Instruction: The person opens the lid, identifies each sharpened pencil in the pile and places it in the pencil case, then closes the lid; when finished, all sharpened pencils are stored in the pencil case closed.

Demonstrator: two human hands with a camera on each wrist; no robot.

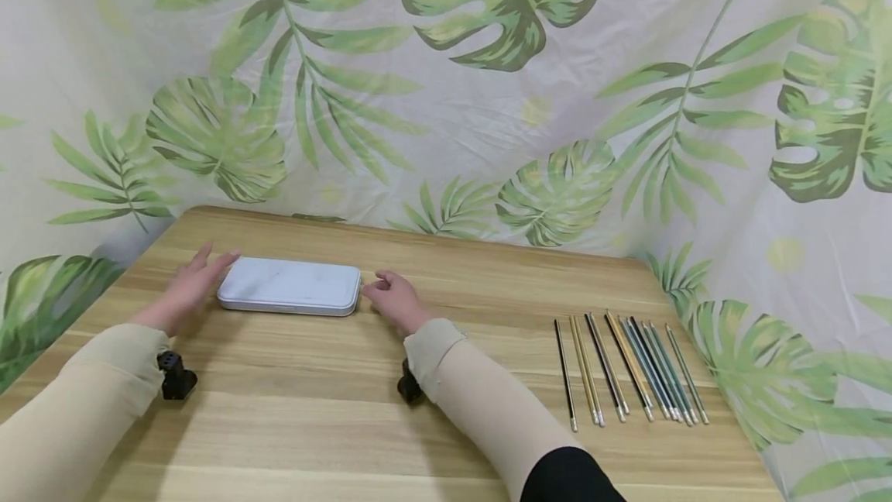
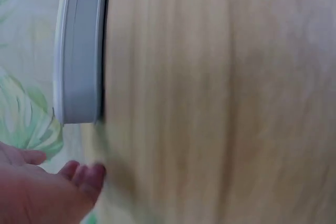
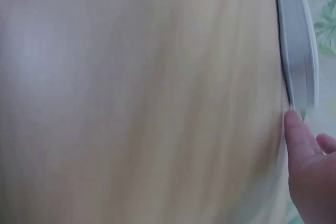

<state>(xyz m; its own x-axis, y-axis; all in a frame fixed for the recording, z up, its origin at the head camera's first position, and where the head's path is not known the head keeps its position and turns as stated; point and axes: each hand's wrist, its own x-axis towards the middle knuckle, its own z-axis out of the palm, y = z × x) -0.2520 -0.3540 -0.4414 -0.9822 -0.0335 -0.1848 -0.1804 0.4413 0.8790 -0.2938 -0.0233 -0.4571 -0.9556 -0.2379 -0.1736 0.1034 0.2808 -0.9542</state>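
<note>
A flat, pale tin-like case (image 1: 289, 285) with rounded corners and a closed lid lies on the wooden table (image 1: 313, 424), left of the middle. At its left end is my left hand (image 1: 186, 289), thumb and fingers spread apart, with the fingertips right by the corner. My right hand (image 1: 397, 302) is beside the opposite end, its fingers loosely bent close to the edge. In the left wrist view, a gap shows between the left fingers and the grey side of the case (image 2: 81, 61). The right wrist view has a fingertip right at the case's end (image 3: 302, 72).
Several pencils (image 1: 630, 366), black, yellow and dark green, lie in a loose row on the right side of the table, eraser ends toward me. Behind the table hangs a leaf-printed cloth (image 1: 474, 122). A black wrist device (image 1: 176, 376) sits under the left sleeve.
</note>
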